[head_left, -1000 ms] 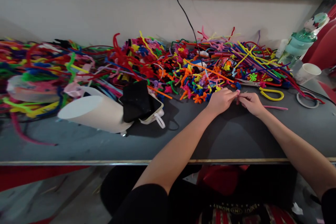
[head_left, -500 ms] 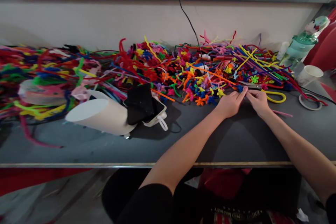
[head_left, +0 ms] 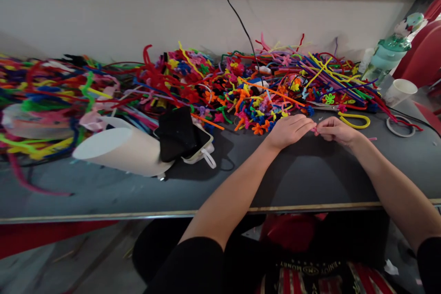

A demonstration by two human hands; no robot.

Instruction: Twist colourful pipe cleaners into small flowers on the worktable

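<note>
My left hand (head_left: 288,130) and my right hand (head_left: 336,130) meet over the dark grey table (head_left: 138,188), fingertips pinched together on a thin pink pipe cleaner (head_left: 315,129). Its far end pokes out to the right of my right wrist. Just beyond my hands lies a big heap of coloured pipe cleaners and small twisted flowers (head_left: 262,96). A yellow loop of pipe cleaner (head_left: 355,121) lies right of my right hand.
A white cylinder (head_left: 120,149) lies on its side at left, with a black cloth (head_left: 177,133) on a white case beside it. A green bottle (head_left: 387,57), paper cup (head_left: 399,92) and tape ring (head_left: 399,126) stand at right. A black cable (head_left: 241,18) hangs down.
My hands drew back a little from the edge of the heap toward me, still pinched together on the pink piece. The camera view shifted slightly.
</note>
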